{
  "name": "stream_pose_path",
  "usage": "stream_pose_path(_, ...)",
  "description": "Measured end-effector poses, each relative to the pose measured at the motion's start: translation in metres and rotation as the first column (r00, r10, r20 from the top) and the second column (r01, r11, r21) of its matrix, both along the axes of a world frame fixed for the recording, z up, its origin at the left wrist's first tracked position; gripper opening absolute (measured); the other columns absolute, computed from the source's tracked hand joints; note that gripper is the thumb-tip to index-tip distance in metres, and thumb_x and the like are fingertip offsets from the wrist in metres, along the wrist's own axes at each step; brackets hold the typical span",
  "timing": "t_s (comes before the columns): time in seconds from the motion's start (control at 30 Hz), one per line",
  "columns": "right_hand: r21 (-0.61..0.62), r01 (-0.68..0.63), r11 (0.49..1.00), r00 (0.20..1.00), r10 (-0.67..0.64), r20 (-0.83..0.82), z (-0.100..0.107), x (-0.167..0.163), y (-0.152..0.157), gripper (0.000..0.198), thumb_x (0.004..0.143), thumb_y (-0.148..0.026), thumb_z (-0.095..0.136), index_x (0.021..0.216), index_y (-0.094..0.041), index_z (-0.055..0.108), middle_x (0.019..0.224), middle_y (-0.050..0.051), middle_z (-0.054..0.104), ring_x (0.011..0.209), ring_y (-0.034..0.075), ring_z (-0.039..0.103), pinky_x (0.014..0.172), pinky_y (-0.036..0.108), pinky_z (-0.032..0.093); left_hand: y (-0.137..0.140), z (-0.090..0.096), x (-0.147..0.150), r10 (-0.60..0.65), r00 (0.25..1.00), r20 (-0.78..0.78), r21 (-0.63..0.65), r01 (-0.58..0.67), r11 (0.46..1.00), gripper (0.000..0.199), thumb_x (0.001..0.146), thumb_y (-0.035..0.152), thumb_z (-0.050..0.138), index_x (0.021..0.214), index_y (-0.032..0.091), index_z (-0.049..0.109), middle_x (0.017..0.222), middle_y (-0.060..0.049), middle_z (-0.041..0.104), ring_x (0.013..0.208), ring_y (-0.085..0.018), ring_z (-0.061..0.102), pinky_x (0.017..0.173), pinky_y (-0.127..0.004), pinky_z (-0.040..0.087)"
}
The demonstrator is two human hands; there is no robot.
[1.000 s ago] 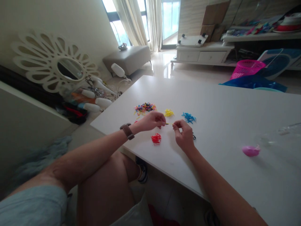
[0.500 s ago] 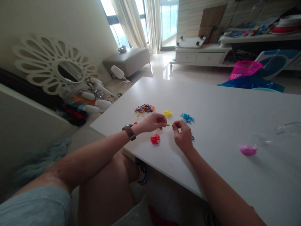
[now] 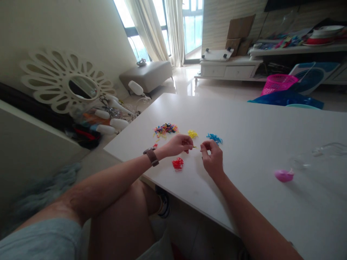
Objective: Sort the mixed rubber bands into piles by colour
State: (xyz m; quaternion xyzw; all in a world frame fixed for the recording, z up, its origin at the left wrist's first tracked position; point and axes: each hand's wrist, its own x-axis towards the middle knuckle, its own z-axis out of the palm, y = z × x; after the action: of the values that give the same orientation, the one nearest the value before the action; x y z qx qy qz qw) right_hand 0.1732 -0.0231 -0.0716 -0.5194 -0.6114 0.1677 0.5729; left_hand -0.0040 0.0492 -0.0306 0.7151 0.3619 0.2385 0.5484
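Note:
My left hand (image 3: 182,144) is closed in a pinch on small rubber bands (image 3: 194,147), dark and yellowish at the fingertips. Just to its right, my right hand (image 3: 213,155) has thumb and finger pressed together; whatever is between them is too small to make out. Beyond the hands lie a yellow pile of rubber bands (image 3: 192,134) and a blue pile (image 3: 215,138). A red pile (image 3: 178,164) sits nearer me, below my left hand. Farther left is a mixed-colour pile (image 3: 165,128), with a few red bands (image 3: 155,145) beside my left wrist.
The piles rest on a white table (image 3: 252,144). A pink pouch-like object (image 3: 284,176) and a clear plastic item (image 3: 300,161) stand to the right. Past the far edge are a pink basket (image 3: 279,85) and blue sheeting (image 3: 287,99). A decorative mirror (image 3: 82,86) leans at left.
The fingertips of my two hands have drawn slightly apart, with the small bands staying at the left fingertips. The whole view has shifted a little, so the table appears lower.

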Motion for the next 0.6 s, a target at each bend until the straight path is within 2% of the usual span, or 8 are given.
stream_pose_path(0.1,-0.038,-0.066,0.997,0.998,0.065,-0.004,0.000,-0.004,-0.002,0.008,0.092,-0.028,0.058,0.088,-0.021,0.059,0.079,0.002,0.064,0.070,0.017,0.061,0.069,0.031,0.050,-0.003,0.000,0.004,0.029,0.997,0.076,-0.063,-0.025,0.998,0.027,0.075,0.033,0.080,0.080,0.011,0.064,0.066,-0.002,0.065,0.059,-0.009,0.062,0.058,-0.020,0.050)
stream_pose_path(0.23,-0.100,-0.201,0.974,0.979,0.198,-0.042,0.001,-0.011,-0.005,0.014,0.091,-0.034,0.062,0.094,-0.021,0.066,0.084,0.005,0.070,0.069,0.017,0.065,0.069,0.032,0.053,0.001,0.006,0.001,0.064,0.987,0.150,-0.111,-0.048,0.993,0.030,0.074,0.035,0.082,0.080,0.011,0.064,0.069,-0.002,0.067,0.061,-0.009,0.061,0.060,-0.020,0.049)
stream_pose_path(0.33,-0.078,-0.184,0.980,0.982,0.179,-0.065,0.003,-0.011,-0.005,0.013,0.092,-0.033,0.062,0.089,-0.021,0.067,0.082,0.005,0.071,0.070,0.018,0.066,0.070,0.032,0.054,0.002,0.007,0.001,0.041,0.988,0.152,-0.124,-0.022,0.992,0.032,0.073,0.036,0.083,0.079,0.011,0.064,0.067,-0.002,0.066,0.061,-0.009,0.061,0.059,-0.019,0.048)
stream_pose_path(0.43,-0.080,-0.136,0.987,0.985,0.126,-0.122,0.003,-0.007,-0.003,0.016,0.089,-0.032,0.066,0.100,-0.020,0.067,0.088,0.005,0.072,0.069,0.017,0.067,0.069,0.031,0.055,0.000,0.005,0.002,0.004,0.989,0.146,-0.140,0.017,0.990,0.033,0.075,0.037,0.082,0.081,0.010,0.064,0.069,-0.003,0.066,0.062,-0.009,0.062,0.061,-0.020,0.048)
stream_pose_path(0.5,-0.090,-0.156,0.984,0.979,0.142,-0.143,0.003,-0.004,-0.001,0.019,0.088,-0.031,0.066,0.104,-0.020,0.068,0.092,0.006,0.073,0.071,0.017,0.068,0.070,0.031,0.056,-0.001,0.005,0.003,-0.017,0.989,0.148,-0.155,0.040,0.987,0.033,0.075,0.038,0.082,0.082,0.011,0.064,0.071,-0.003,0.067,0.063,-0.009,0.063,0.063,-0.021,0.049)
stream_pose_path(0.6,-0.094,-0.195,0.976,0.976,0.184,-0.113,0.003,-0.002,-0.001,0.013,0.090,-0.030,0.063,0.092,-0.020,0.072,0.084,0.005,0.074,0.073,0.018,0.068,0.071,0.031,0.055,-0.002,0.004,0.004,-0.026,0.987,0.157,-0.161,0.051,0.986,0.034,0.075,0.038,0.082,0.082,0.011,0.063,0.073,-0.004,0.069,0.064,-0.010,0.064,0.064,-0.022,0.050)
